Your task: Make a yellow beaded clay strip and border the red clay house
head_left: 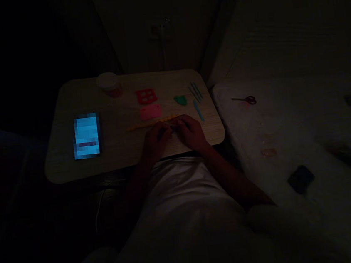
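The room is very dark. Near the front edge of the small table, my left hand (158,139) and my right hand (192,132) are close together with fingers curled inward. Between the fingertips is a small dark bluish piece (174,128), too dim to name. Just beyond my hands a long, thin yellow-orange strip (139,127) lies on the table, partly hidden by them. Farther back are a flat pink piece (150,112), a red frame with square openings (146,96) and a green piece (180,100).
On the wooden table (116,163) stand a round tub (109,85) and a lit phone-like screen (86,136). Several thin sticks (195,92) and a blue flat stick (198,110) lie at right. Scissors (247,99) and a dark object (301,179) rest on the pale surface beside it.
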The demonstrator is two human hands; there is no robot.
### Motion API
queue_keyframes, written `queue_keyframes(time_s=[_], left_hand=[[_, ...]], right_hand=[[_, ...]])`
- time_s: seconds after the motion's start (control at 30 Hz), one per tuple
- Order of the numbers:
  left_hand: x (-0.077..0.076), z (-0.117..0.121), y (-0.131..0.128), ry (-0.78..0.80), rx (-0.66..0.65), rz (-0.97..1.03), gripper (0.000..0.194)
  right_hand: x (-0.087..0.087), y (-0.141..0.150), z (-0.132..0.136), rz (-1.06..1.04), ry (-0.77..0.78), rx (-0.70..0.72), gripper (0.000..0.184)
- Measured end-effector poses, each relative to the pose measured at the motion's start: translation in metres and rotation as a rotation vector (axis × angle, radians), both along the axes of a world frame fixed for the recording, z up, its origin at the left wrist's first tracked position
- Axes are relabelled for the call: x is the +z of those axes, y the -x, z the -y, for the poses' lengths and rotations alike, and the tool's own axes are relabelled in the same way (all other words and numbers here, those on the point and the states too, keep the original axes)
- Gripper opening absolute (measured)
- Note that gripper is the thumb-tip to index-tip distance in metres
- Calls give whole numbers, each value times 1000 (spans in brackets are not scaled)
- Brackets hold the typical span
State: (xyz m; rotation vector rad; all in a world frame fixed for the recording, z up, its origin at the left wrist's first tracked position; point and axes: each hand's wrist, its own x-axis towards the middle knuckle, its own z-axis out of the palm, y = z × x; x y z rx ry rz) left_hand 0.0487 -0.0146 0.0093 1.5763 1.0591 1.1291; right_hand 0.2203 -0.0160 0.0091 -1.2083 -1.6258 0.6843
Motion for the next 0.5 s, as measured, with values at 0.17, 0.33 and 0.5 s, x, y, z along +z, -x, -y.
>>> queue_keyframes(time_s=[0.17,0.33,0.5], left_hand=[[0,0,0,-3,1,10,12],[-1,0,0,-10,0,4,12],[-1,0,1,-9,8,-18,14]], right_hand=[[-2,0,-1,-34,-8,-35,28],[-9,0,-3,-70,42,-69,24],[-5,0,-1,-70,78,-80,33]])
